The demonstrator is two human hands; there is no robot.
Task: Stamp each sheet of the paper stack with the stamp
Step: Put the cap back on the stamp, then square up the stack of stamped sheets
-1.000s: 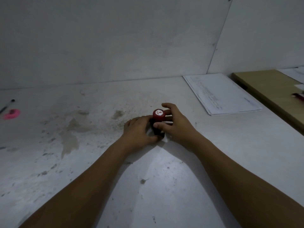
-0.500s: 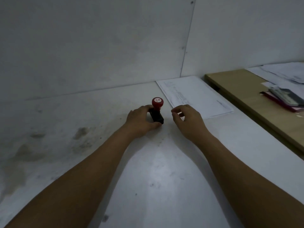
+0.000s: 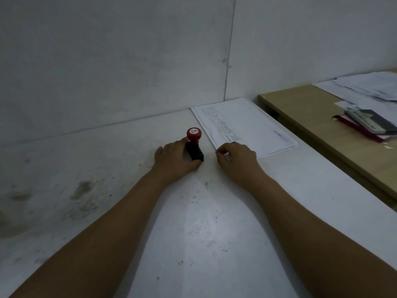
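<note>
Head view: stamp (image 3: 194,145) stands on the table (image 3: 193,233) just left of the paper stack (image 3: 247,125), left hand (image 3: 175,161) gripping its black base. Right hand (image 3: 238,160), loosely curled and empty, sits at the stack's near corner. Unpinned sheets could slide under pressure, smearing the print.

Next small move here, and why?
Probably: the right hand pinches the paper stack's near corner and draws it closer. The stamp stands on the bare table beside the stack, the left hand gripping its black base; the right hand's curled fingers are at that corner, contact unclear.
</note>
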